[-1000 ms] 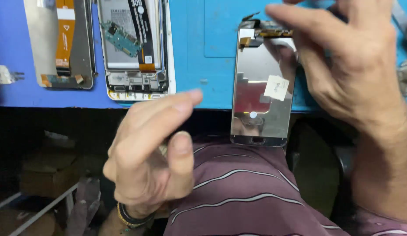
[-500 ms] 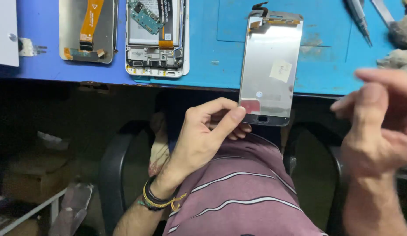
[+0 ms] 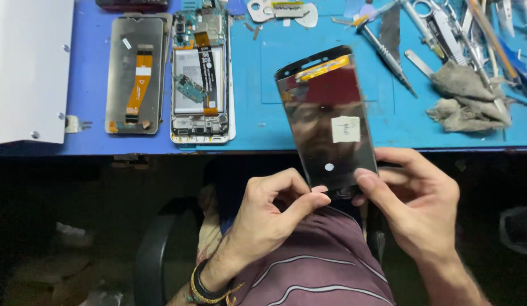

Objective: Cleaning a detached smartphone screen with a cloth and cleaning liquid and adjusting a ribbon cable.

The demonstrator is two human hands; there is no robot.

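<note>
Hands meet at the near end of a phone display panel (image 3: 327,122), which is lifted off the blue tabletop (image 3: 263,122) and tilted so its glossy back catches a reflection, apparently so the surface can be looked over at close range. The left hand (image 3: 272,212) pinches the panel's bottom edge between thumb and forefinger, the other fingers curled loosely beneath; a beaded bracelet (image 3: 204,286) circles its wrist. The right hand (image 3: 413,207) closes on the same end from the right, thumb pressed to the lower corner and fingers folded behind, so that the panel is steadied from both sides. A small white sticker (image 3: 345,128) sits mid-panel, and an orange strip runs along the far end.

Behind, on the tabletop, an opened phone body (image 3: 201,79) lies flat with its circuit board and battery exposed, and just left of it a second display panel (image 3: 137,73) rests face down with an orange flex cable showing. A white sheet-metal piece (image 3: 28,68) occupies the far left. To the right, a screwdriver (image 3: 385,54), tweezers and a grey rag (image 3: 467,96) lie scattered near one another, within reach.
</note>
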